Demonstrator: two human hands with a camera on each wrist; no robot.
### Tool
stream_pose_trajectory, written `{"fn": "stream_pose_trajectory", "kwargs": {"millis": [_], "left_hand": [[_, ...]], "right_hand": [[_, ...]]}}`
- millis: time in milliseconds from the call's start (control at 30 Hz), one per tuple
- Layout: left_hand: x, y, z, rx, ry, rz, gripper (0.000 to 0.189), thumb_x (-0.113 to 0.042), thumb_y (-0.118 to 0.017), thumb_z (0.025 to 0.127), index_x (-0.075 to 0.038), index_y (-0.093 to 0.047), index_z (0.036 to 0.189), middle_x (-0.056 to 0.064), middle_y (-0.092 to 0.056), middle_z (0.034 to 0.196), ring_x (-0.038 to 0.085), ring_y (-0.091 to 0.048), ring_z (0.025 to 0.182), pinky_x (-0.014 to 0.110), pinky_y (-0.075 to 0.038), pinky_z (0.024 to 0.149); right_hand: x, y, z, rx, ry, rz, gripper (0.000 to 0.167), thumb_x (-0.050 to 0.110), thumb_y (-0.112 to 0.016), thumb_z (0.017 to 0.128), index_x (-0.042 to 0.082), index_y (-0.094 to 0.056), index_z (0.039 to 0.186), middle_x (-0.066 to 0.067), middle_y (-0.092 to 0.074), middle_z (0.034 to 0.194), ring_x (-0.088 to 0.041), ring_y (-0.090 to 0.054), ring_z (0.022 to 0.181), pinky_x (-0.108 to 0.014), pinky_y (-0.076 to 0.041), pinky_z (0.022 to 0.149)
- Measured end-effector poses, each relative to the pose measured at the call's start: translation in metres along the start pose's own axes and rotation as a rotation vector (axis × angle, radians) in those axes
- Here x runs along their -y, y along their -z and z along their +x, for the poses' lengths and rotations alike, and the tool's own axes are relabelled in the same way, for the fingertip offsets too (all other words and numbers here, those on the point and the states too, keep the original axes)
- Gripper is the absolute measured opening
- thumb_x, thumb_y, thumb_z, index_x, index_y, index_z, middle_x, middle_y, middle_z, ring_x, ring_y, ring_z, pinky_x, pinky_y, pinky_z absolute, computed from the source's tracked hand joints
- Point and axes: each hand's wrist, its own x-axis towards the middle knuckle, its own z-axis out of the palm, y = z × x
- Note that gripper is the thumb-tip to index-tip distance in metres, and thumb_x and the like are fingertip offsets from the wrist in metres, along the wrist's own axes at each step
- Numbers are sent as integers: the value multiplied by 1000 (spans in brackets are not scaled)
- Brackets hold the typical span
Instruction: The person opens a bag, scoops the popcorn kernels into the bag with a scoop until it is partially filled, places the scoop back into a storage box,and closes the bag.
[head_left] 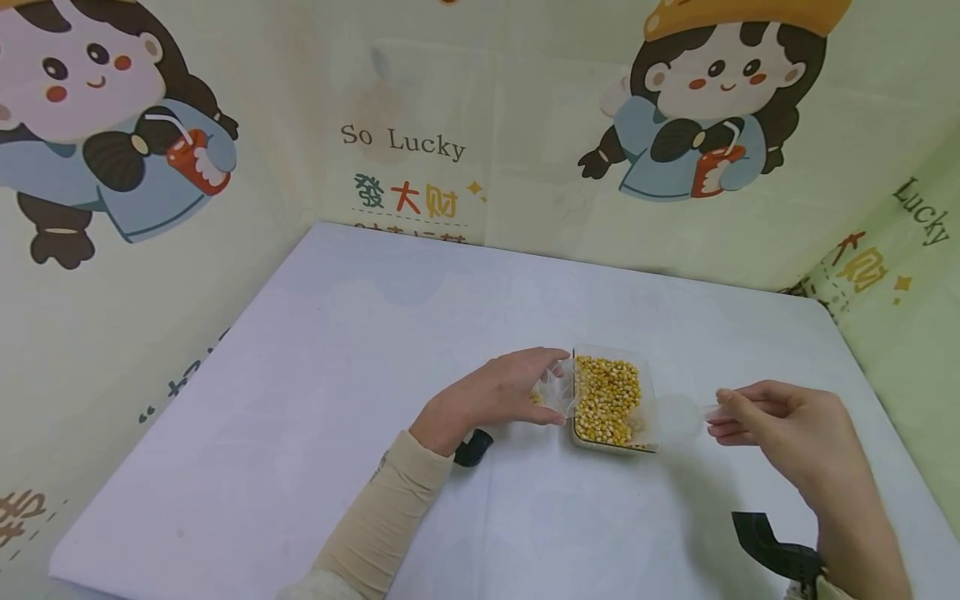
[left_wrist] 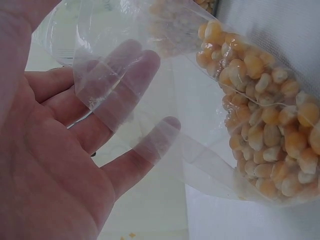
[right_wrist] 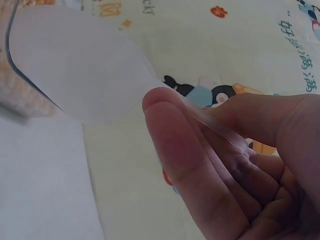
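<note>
My left hand holds a clear plastic bag beside the left wall of a clear box. In the left wrist view, several fingers show through the thin plastic, and corn kernels fill the lower part of the bag. The rectangular box stands on the table with a layer of yellow corn kernels inside. Between thumb and fingers, my right hand pinches the handle of a translucent spoon. Its wide round bowl looks bare and overlaps the box's right side in the head view.
A white cloth covers the table. Behind it and along both sides hang pale curtains printed with cartoon figures and lettering. Black wrist mounts sit at both forearms.
</note>
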Motion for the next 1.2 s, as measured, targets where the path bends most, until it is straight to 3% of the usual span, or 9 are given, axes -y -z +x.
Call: {"fn": "stream_pose_trajectory", "kwargs": {"millis": [900, 1200], "left_hand": [[-3, 1, 0, 7, 0, -1, 83, -39, -77, 85, -13, -34, 152, -4, -57, 136, 14, -55, 124, 30, -46, 102], [-3, 0, 0, 8, 3, 17, 84, -39, -77, 85, -12, -34, 152, -2, -57, 136, 15, -55, 124, 31, -46, 103]], "right_hand": [[0, -34, 4, -4, -4, 102, 41, 33, -63, 98, -6, -67, 109, -6, -77, 84, -14, -75, 72, -19, -57, 67], [-12, -43, 10, 10, 55, 240, 42, 27, -62, 99, -14, -63, 109, -1, -77, 82, -17, -75, 73, -25, -59, 69]]}}
